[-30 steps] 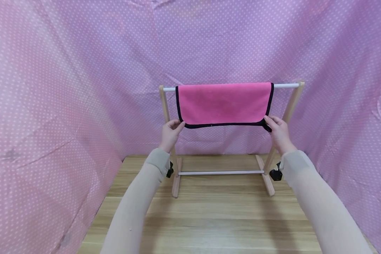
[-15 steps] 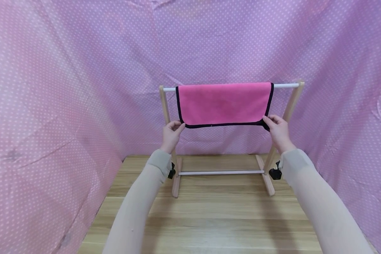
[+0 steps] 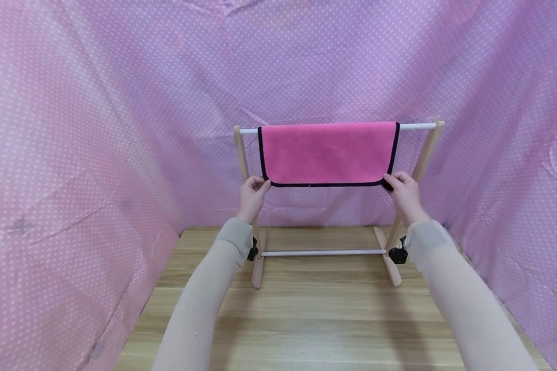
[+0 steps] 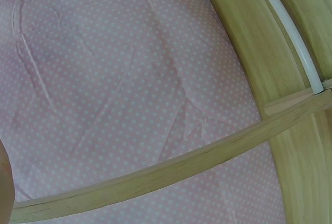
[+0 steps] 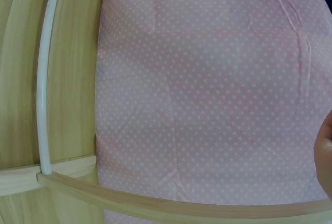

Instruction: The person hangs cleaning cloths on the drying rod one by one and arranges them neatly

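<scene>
Over the white top bar of a wooden rack [image 3: 427, 152] hangs a pink cloth [image 3: 328, 154] with black edging. My left hand [image 3: 251, 200] pinches its lower left corner between thumb and fingers. At the lower right corner, my right hand [image 3: 406, 197] pinches the black edge the same way. The cloth's front face hangs flat, its bottom edge nearly level. What hangs behind the bar is hidden, apart from a bit of black near the right thumb. Each wrist view catches only a sliver of its hand, the left one [image 4: 5, 182] and the right one [image 5: 324, 156].
The rack stands on a wood-grain surface [image 3: 325, 314], its feet joined by a white lower bar [image 3: 324, 253]. Pink dotted fabric [image 3: 306, 62] hangs behind and along both sides. Slanted wooden posts pass close to both hands.
The right hand has shifted slightly left and down with its corner. The cloth's bottom edge has become straighter, and less black shows below the right corner. The left hand has barely moved.
</scene>
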`<state>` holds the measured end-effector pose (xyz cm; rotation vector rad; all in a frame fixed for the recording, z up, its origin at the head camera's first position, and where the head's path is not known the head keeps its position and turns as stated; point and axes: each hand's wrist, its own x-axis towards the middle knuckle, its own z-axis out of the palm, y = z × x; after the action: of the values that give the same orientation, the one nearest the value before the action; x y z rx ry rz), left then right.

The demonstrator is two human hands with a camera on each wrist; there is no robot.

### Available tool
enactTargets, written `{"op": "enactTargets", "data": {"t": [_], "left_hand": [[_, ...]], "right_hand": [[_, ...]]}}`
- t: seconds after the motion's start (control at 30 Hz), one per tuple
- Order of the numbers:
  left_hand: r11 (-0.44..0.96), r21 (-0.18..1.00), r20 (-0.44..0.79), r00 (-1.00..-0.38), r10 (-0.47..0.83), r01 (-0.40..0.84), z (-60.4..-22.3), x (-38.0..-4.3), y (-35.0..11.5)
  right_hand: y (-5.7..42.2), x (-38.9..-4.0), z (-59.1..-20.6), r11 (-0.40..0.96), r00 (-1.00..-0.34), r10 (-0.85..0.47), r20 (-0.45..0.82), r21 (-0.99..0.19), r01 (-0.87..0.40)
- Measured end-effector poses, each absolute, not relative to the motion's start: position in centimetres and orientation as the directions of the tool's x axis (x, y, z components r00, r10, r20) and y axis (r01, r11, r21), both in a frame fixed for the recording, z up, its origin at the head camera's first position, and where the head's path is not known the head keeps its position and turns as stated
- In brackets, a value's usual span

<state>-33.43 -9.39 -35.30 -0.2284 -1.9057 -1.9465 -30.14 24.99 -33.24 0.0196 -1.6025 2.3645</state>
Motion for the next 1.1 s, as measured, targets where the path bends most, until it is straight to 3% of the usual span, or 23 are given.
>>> {"op": "enactTargets", "data": {"t": [0.47, 0.77, 1.1], "left_hand": [[-0.048, 0.924, 0.368, -0.915, -0.168, 0.38, -35.2, -33.5, -9.3], [-0.221, 0.908, 0.339, -0.934, -0.114, 0.356, -35.1, -33.2, -9.6], [-0.152, 0.946, 0.286, -0.958, -0.03, 0.287, -35.6, -32.3, -11.2]], "right_hand": [[25.0, -30.6, -33.5, -0.45, -0.944, 0.281, 0.17, -0.846, -0.286], [24.8, -30.1, -33.7, -0.444, -0.951, 0.239, 0.194, -0.849, -0.285], [25.0, -28.7, -34.7, -0.461, -0.964, 0.203, 0.172, -0.852, -0.249]]}}
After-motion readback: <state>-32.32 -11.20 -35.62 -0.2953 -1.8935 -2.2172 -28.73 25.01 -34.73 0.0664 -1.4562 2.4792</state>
